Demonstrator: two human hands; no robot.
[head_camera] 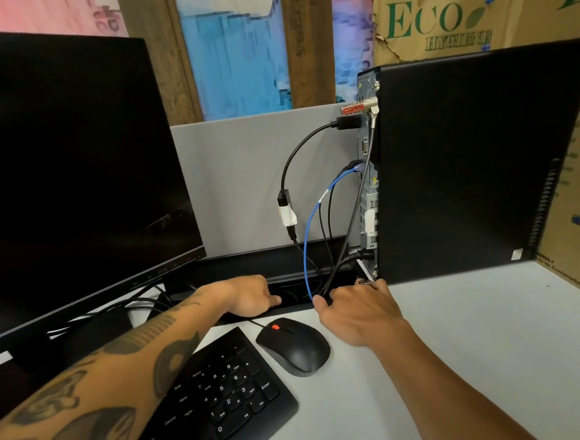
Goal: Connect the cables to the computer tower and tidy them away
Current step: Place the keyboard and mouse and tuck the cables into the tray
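Note:
The black computer tower (466, 166) stands on the white desk at the right, its rear panel turned to the left. Several cables are plugged into that panel: a black video cable (310, 142) with a taped adapter (286, 209), a blue network cable (308, 232) and black leads. They all drop into a black cable trough (250, 267) at the desk's back edge. My right hand (353, 310) is closed around the bundle of cables at the trough, below the tower's corner. My left hand (249, 296) reaches into the trough opening; its fingertips are hidden.
A black monitor (65, 173) fills the left side. A black keyboard (219, 400) and a black mouse (295, 345) lie in front of my hands. A grey divider panel (237, 175) stands behind the trough. Cardboard boxes (456, 12) sit behind and to the right of the tower.

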